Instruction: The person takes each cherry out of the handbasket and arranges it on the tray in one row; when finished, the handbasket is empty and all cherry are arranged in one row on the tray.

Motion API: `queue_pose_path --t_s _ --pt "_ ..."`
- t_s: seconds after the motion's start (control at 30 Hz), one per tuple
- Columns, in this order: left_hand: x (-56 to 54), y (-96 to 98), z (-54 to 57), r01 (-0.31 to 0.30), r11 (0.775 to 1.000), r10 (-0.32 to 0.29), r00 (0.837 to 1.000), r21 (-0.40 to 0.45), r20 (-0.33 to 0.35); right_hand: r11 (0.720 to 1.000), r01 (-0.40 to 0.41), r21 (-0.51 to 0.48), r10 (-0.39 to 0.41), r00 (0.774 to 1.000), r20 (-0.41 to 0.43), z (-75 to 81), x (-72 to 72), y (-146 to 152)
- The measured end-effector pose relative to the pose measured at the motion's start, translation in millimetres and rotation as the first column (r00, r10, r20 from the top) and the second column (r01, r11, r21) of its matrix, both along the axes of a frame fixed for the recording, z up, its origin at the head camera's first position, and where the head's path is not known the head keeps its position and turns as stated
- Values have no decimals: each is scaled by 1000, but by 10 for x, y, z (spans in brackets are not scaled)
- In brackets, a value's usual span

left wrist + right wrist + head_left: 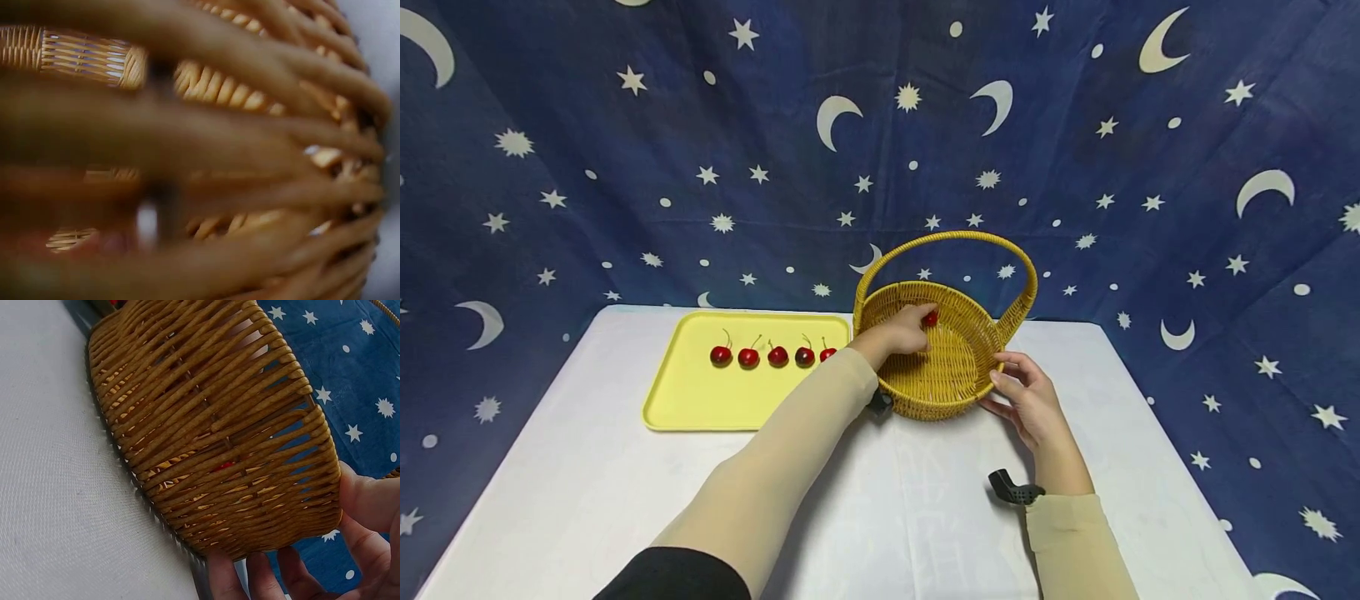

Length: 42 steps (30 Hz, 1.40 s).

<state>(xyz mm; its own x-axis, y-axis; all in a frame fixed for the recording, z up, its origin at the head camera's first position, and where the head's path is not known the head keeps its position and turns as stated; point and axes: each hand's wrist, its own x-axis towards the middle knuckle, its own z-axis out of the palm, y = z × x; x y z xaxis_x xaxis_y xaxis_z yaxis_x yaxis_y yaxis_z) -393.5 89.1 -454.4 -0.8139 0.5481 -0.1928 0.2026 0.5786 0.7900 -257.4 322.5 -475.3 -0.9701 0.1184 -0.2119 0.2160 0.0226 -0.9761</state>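
A round wicker basket (940, 403) with a tall arched handle stands on the table. My left hand (901, 331) reaches down inside it from the left. One finger extends to a red cherry (931, 318) by the basket's back wall; whether I pinch it is hidden. In the left wrist view, blurred wicker strands (206, 137) fill most of the frame. My right hand (1028, 393) holds the basket's right rim, thumb at the top edge and other fingers lower down outside. Its fingers (365, 500) and the woven side (206, 431) show in the right wrist view.
Left of the basket lies a yellow tray (700, 404) bearing a row of several stemmed cherries (748, 358). My left forearm crosses its right end. A white cloth (880, 517) covers the table, and a dark blue star-and-moon curtain (880, 200) hangs behind.
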Motion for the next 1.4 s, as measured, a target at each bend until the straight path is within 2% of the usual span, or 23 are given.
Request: queue_pose_path --t_s 0.27,0.4,0.57,0.73,0.97,1.2,1.4 --pt "6 -11 -7 42 998 -45 998 -50 -54 1000 6 -1 -6 1000 5 14 -19 -29" --pt "12 16 -19 87 996 -89 993 -28 -82 1000 3 -11 -3 1000 4 12 -15 -32" --pt "10 67 -18 169 985 -170 983 -16 -65 1000 1 -9 -1 1000 1 23 -8 -16" --pt "-6 86 -13 201 979 -202 978 -22 -41 1000 0 -13 0 1000 0 18 -9 -9" --pt "-16 147 0 278 960 -279 960 -46 -30 1000 0 -6 0 1000 -6 5 -14 -14" --pt "33 204 4 298 954 -300 953 -37 -43 1000 -6 -4 6 1000 -9 1 -15 -13" --pt "63 253 -7 366 925 -374 925 -98 -71 1000 -16 -9 16 1000 -15 5 -6 3"
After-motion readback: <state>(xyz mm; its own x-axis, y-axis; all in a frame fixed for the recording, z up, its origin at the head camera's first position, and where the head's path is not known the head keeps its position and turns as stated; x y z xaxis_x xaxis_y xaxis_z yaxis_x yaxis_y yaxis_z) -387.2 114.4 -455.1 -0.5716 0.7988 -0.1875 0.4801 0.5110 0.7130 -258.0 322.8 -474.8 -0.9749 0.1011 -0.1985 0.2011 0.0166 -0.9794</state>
